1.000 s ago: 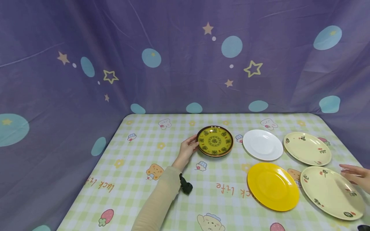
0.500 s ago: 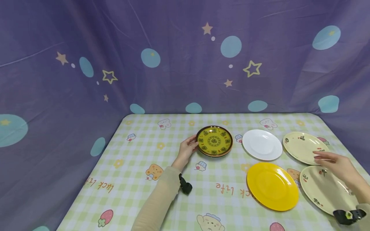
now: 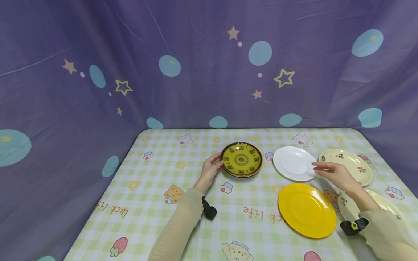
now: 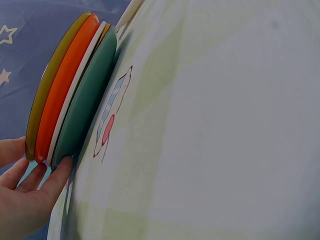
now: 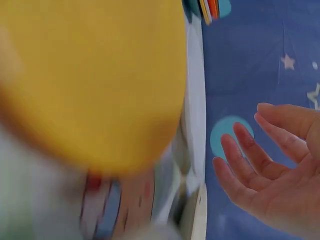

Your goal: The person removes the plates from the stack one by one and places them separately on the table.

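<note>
My left hand [image 3: 210, 171] rests its fingertips against the left rim of a stack of plates, topped by an olive-yellow plate with dark patterns [image 3: 241, 159]. The left wrist view shows the layers edge-on: olive, an orange plate [image 4: 62, 85], pale rims and a green plate [image 4: 86, 102] at the bottom; the fingers [image 4: 54, 180] touch the edge. My right hand [image 3: 336, 175], fingers spread and holding nothing, hovers at the right rim of a white plate [image 3: 294, 163]. In the right wrist view a yellow plate [image 5: 110, 80] fills the upper left, blurred, beside the right hand [image 5: 275, 175].
A yellow plate [image 3: 307, 210] lies in front of the white one. Two cream oval plates lie at the right: a farther cream plate [image 3: 351, 159] and a nearer cream plate [image 3: 385, 203], partly covered by the right forearm. A purple curtain [image 3: 202, 87] rises behind the checked tablecloth [image 3: 169, 156].
My right hand has moved left from the table's right side, over the cream plates, to the white plate's rim. The left hand and the stack have stayed in place.
</note>
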{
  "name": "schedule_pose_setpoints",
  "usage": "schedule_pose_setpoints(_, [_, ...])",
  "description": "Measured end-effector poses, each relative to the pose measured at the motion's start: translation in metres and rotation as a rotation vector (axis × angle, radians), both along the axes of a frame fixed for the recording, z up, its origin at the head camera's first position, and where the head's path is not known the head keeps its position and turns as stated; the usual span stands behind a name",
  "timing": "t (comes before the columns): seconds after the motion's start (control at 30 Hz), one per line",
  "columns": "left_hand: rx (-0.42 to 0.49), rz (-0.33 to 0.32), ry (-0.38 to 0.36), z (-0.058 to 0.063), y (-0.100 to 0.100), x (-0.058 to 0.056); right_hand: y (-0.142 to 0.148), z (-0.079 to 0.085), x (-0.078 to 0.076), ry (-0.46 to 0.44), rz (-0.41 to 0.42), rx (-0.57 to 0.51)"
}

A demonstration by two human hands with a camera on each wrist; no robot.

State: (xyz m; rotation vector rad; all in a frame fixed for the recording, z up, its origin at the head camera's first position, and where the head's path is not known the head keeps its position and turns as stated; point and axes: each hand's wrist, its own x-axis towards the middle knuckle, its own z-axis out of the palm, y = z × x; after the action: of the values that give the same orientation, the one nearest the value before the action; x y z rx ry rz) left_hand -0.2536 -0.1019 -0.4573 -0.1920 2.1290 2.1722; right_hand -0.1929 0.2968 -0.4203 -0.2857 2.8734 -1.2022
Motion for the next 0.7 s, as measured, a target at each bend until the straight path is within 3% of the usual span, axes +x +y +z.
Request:
schedule_pose_setpoints(0.4, [-0.006,-0.001,-0.001,-0.001,0.0,0.0,-0.053,0.005,-0.023,-0.101,0.1,-0.117])
schedule_pose_setpoints(0.7, [-0.003,0.003,-0.004,-0.003,-0.001,-0.002,-0.086,0.002,-0.038,-0.066,0.153,-0.264])
